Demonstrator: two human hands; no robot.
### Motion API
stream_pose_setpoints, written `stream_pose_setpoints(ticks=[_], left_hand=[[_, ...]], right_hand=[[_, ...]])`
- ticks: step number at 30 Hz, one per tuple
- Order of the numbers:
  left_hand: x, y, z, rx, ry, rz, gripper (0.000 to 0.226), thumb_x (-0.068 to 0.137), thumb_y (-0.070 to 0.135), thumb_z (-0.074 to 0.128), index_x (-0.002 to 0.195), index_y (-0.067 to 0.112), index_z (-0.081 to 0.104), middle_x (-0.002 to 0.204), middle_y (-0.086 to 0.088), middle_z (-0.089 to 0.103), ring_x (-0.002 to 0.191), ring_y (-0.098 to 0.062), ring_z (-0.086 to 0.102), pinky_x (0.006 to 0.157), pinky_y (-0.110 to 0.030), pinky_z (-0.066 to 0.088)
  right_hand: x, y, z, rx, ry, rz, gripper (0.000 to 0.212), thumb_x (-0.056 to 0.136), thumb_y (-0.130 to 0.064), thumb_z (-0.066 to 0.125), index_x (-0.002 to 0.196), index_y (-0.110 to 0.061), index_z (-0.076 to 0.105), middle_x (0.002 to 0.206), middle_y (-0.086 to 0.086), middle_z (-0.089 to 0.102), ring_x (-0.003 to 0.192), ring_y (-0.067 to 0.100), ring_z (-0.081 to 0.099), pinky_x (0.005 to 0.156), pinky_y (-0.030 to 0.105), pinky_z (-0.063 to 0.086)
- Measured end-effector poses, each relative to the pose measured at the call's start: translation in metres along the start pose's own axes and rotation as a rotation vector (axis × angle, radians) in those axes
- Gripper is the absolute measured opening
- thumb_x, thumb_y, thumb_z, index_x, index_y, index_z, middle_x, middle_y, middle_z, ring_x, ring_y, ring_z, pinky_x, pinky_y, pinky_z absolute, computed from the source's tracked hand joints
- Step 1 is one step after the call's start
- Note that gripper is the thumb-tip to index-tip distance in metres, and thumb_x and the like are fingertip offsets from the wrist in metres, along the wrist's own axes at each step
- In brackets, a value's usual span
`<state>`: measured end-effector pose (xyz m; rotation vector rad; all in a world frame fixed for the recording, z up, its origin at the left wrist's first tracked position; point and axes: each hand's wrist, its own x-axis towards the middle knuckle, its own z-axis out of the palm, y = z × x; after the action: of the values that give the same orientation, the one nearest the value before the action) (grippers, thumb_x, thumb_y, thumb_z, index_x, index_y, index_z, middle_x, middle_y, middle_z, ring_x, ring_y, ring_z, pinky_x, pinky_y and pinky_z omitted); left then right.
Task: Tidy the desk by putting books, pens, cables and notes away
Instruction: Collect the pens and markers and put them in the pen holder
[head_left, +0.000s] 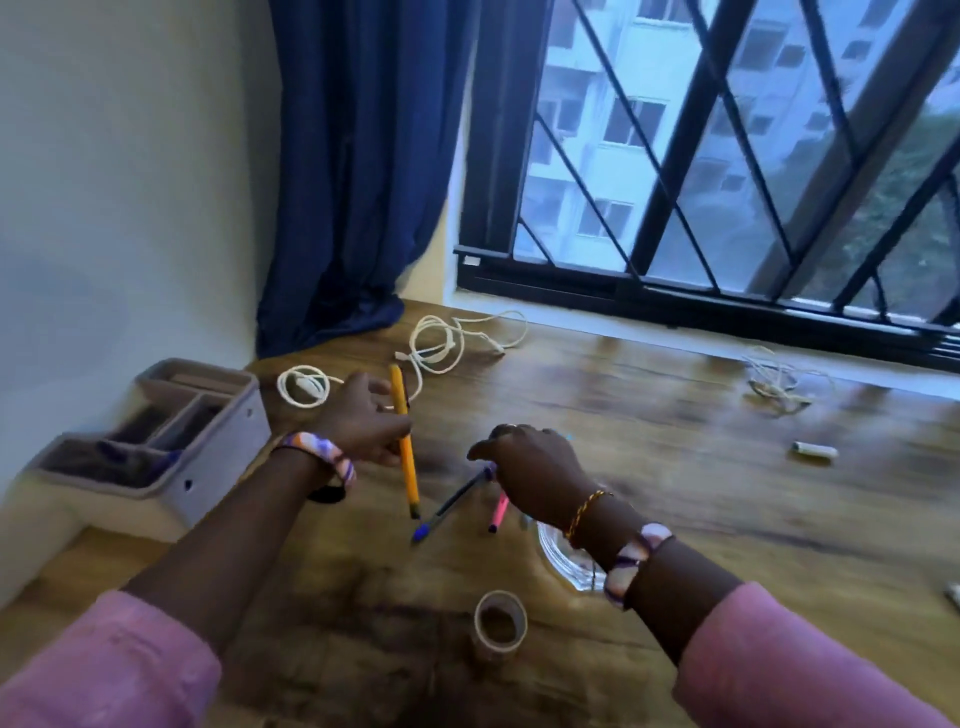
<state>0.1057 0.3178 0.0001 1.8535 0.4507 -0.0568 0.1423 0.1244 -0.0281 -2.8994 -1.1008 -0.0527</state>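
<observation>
My left hand (363, 421) grips a yellow pen (405, 441) above the wooden desk (675, 493), the pen pointing down toward me. My right hand (530, 467) is curled around the ends of a dark pen with a blue cap (447, 509) and a pink pen (500, 512), both slanting down to the desk. A white cable (441, 343) lies in loops at the back of the desk, with a smaller coil (304, 387) to its left. A thin tangle of white cable (774, 382) lies at the far right.
A grey desk organizer (171, 441) with several compartments stands at the left against the wall. A roll of tape (500, 626) sits near me, and a clear glass dish (563, 564) lies under my right wrist. A small white stick-like object (813, 449) lies at right. Blue curtain and barred window are behind.
</observation>
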Motion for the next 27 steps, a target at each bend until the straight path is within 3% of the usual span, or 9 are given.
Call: stream_pose_setpoints(ticks=[4,9,11,14,16,19,24,27], left_hand=[[-0.029,0.018,-0.037,-0.125,0.178,0.146,0.024,0.082,-0.01,0.059,0.086,0.013,0.055,0.067,-0.01,0.061,0.047,-0.01,0.064,0.048,-0.026,0.056],[-0.069,0.032,-0.082,-0.137,0.455,0.192,0.013,0.081,-0.008,0.061,0.08,0.005,0.058,0.078,-0.02,0.063,0.051,-0.011,0.067,0.054,-0.024,0.057],[-0.076,0.034,-0.107,-0.114,0.598,0.19,0.015,0.081,-0.005,0.062,0.074,0.008,0.06,0.085,-0.024,0.064,0.059,-0.02,0.069,0.062,-0.031,0.061],[-0.08,0.036,-0.143,-0.032,0.69,0.234,0.019,0.082,-0.004,0.062,0.072,0.012,0.059,0.078,-0.018,0.063,0.053,-0.01,0.068,0.056,-0.022,0.059],[-0.074,0.038,-0.158,0.038,0.685,0.246,0.02,0.081,-0.004,0.063,0.071,0.013,0.06,0.075,-0.016,0.063,0.052,-0.009,0.067,0.054,-0.019,0.058],[-0.058,0.037,-0.171,0.141,0.661,0.234,0.022,0.078,-0.005,0.064,0.068,0.015,0.061,0.075,-0.019,0.064,0.062,-0.022,0.066,0.061,-0.026,0.059],[-0.029,0.029,-0.18,0.328,0.425,0.195,0.01,0.072,0.0,0.069,0.074,0.009,0.064,0.081,-0.023,0.068,0.076,-0.036,0.068,0.078,-0.043,0.057],[-0.02,0.026,-0.179,0.464,0.31,0.185,0.034,0.064,0.01,0.078,0.094,0.005,0.066,0.093,-0.02,0.071,0.085,-0.03,0.068,0.08,-0.037,0.055]], right_hand=[[0.02,0.007,0.005,-0.103,-0.064,-0.106,0.023,0.091,-0.02,0.044,0.106,-0.018,0.062,0.113,0.007,0.062,0.11,0.028,0.057,0.086,0.034,0.041],[0.037,0.006,-0.005,-0.022,-0.034,-0.262,0.029,0.089,-0.023,0.033,0.105,-0.02,0.057,0.111,0.004,0.062,0.108,0.025,0.058,0.088,0.034,0.04],[0.046,-0.003,-0.02,0.104,0.046,-0.274,0.021,0.09,-0.019,0.041,0.102,-0.024,0.057,0.106,0.001,0.065,0.102,0.026,0.06,0.081,0.032,0.044],[0.063,-0.027,-0.049,0.247,0.21,-0.286,0.017,0.089,-0.02,0.05,0.1,-0.026,0.06,0.098,0.004,0.066,0.091,0.026,0.062,0.072,0.032,0.046],[0.074,-0.045,-0.07,0.282,0.301,-0.292,0.016,0.088,-0.022,0.05,0.099,-0.025,0.062,0.097,0.005,0.064,0.089,0.027,0.06,0.073,0.033,0.048],[0.094,-0.074,-0.091,0.213,0.406,-0.332,0.018,0.091,-0.021,0.049,0.101,-0.021,0.064,0.1,0.004,0.063,0.094,0.024,0.057,0.08,0.038,0.048],[0.123,-0.122,-0.102,-0.08,0.365,-0.402,0.025,0.091,-0.008,0.046,0.107,-0.015,0.063,0.106,0.005,0.059,0.105,0.024,0.051,0.073,0.031,0.041],[0.137,-0.145,-0.102,-0.054,0.306,-0.427,0.027,0.091,-0.011,0.05,0.115,-0.017,0.06,0.114,0.006,0.056,0.111,0.025,0.05,0.076,0.033,0.045]])
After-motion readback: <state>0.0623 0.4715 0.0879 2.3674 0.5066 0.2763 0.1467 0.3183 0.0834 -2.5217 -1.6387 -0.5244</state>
